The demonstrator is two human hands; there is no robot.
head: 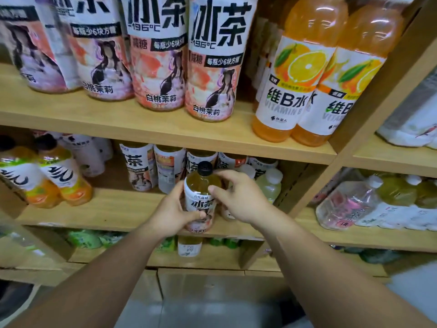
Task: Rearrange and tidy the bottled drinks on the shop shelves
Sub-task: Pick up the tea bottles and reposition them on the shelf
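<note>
A left hand (173,215) and a right hand (238,197) grip one black-capped iced tea bottle (201,185), upright at the front edge of the middle shelf (106,216). On the upper shelf (142,124), peach tea bottles (158,67) stand in a row, with orange vitamin drinks (290,79) at its right end.

The light is bright, soft and even, and it falls from above. White glare streaks the shoulders of the orange vitamin drink bottles (307,24) at the top right. Under the top shelf board (165,131) the back of the middle shelf sinks into shadow, and the bottom-left corner is dim. The wide lens bows the boards and leans the right upright (354,124). The iced tea bottle (201,202) that my left hand (172,214) and right hand (241,197) grip is sharp, its label readable. The bottles along the left edge smear into blur.
</note>
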